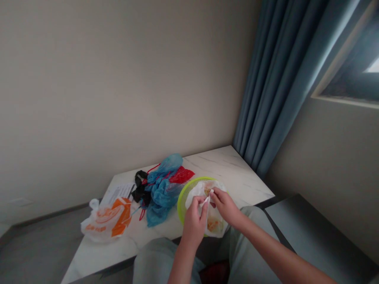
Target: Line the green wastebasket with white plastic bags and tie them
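Note:
A white plastic bag [217, 225] with orange-brown patches showing on it lies over a yellow-green basket [181, 205] at the near edge of the table. My left hand [194, 217] pinches a twisted white end of this bag between thumb and fingers. Close beside it, my right hand [225, 205] is closed on the same gathered part from the other side. Both hands are above the basket, with their fingertips almost meeting. Most of the basket's inside is hidden under the bag and my hands.
On the white marbled table [231, 167], crumpled blue plastic bags [164, 193] lie with a red bag [182, 174] and a black bag [141, 193]. A white-and-orange bag [108, 221] sits left, by a printed sheet [117, 193]. A blue curtain [275, 79] hangs at the right.

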`<state>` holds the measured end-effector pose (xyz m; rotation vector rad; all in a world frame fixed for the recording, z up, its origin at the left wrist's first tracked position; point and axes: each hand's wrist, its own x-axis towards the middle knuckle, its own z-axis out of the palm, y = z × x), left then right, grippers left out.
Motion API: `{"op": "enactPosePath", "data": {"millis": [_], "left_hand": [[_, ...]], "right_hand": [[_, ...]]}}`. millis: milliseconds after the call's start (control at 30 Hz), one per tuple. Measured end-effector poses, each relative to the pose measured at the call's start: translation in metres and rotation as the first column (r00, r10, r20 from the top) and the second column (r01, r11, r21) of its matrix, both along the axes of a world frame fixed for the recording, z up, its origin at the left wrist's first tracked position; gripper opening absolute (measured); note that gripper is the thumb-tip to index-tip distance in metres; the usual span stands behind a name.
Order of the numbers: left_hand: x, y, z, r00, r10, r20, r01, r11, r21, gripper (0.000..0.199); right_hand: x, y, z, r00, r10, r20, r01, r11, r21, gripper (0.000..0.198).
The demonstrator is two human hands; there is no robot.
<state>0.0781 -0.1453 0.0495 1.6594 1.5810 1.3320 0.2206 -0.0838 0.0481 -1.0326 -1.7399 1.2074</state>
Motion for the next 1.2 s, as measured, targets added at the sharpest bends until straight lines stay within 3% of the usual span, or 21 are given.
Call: {"op": "enactPosePath", "data": {"millis": [100,167,267,400,500,667,767,933,1100,1200], "left_hand": [[0.001,0.001,-0.002,0.991,-0.013,-0.133,0.017,1.0,0.026,0.014],[-0.002,0.004,-0.002,0.982,-0.04,-0.187,0.05,0.997,0.051,0.015],[-0.008,0.008,-0.002,0.97,0.001,-0.243,0.027,0.994,0.11,0.017],[-0.014,0.012,0.001,0.953,-0.015,-0.303,0.056,0.99,0.127,0.025],[-0.016,0.017,0.004,0.942,-0.076,-0.326,0.09,0.996,0.029,0.028],[-0.015,0.023,0.014,0.913,-0.208,-0.35,0.166,0.975,-0.147,0.026],[-0.016,0.025,0.021,0.927,-0.252,-0.277,0.198,0.957,-0.211,0.026],[-0.021,0.026,0.019,0.961,-0.275,0.023,0.272,0.926,-0.263,0.027],[-0.019,0.025,0.006,0.938,-0.246,0.246,0.31,0.912,-0.269,0.024],[-0.015,0.025,0.0,0.939,-0.193,0.285,0.268,0.929,-0.255,0.024]], "right_hand": [[-0.003,0.001,-0.005,0.992,0.036,-0.123,-0.048,0.994,-0.097,0.023],[-0.001,-0.001,-0.003,0.989,0.051,-0.138,-0.065,0.993,-0.095,0.019],[0.006,-0.006,0.004,0.995,0.081,0.049,-0.086,0.99,0.109,0.009],[0.017,-0.009,0.011,0.904,0.058,0.424,-0.263,0.856,0.445,0.013],[0.024,-0.007,0.009,0.847,0.02,0.531,-0.349,0.774,0.528,0.018],[0.031,-0.003,0.001,0.856,-0.073,0.512,-0.3,0.736,0.606,0.022],[0.03,-0.005,0.004,0.885,-0.103,0.455,-0.238,0.74,0.629,0.023],[0.023,-0.017,0.012,0.908,-0.045,0.417,-0.215,0.804,0.555,0.029],[0.024,-0.018,0.006,0.928,-0.077,0.366,-0.145,0.827,0.543,0.01],[0.026,-0.018,0.005,0.934,-0.111,0.34,-0.106,0.821,0.56,0.007]]}}
